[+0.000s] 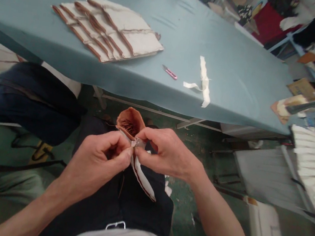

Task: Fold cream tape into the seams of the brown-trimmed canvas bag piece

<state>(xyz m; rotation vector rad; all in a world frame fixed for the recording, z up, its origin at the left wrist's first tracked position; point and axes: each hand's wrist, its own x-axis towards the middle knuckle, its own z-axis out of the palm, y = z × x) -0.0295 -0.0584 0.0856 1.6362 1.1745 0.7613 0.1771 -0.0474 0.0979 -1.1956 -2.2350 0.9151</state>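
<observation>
Pinching a curled brown-and-white fabric piece (130, 120) narrowly between thumb and fingers of the left hand (104, 161) and right hand (167, 150); holding it above dark lap clothing (145, 213), with pink-handled metal snips (170, 72) lying beyond the grip.

- Pouch-like cloth piece (143, 179): matt cream fabric outside, with a brown, slightly fuzzy-looking cloth at its mouth
- Stacked cloth panels (136, 36): matt, coarse-looking cream fabric, edged in brown cloth
- Table cover (238, 80): smooth blue-green sheet with a faint sheen and a few creases; cloth or plastic, cannot tell
- Thread snips (169, 72): metal-looking blades, smooth pink grip
- White strip (205, 81): crinkled matt fabric with uneven edges
- Belt buckle (116, 224): shiny metal
- Trousers (145, 213): dark matt cloth
- Navy cloth (37, 96): soft, matt, wrinkled
- Pleated white cloth (309, 157): matt, ridged by its folds
- Box (302, 87): dull brown cardboard
</observation>
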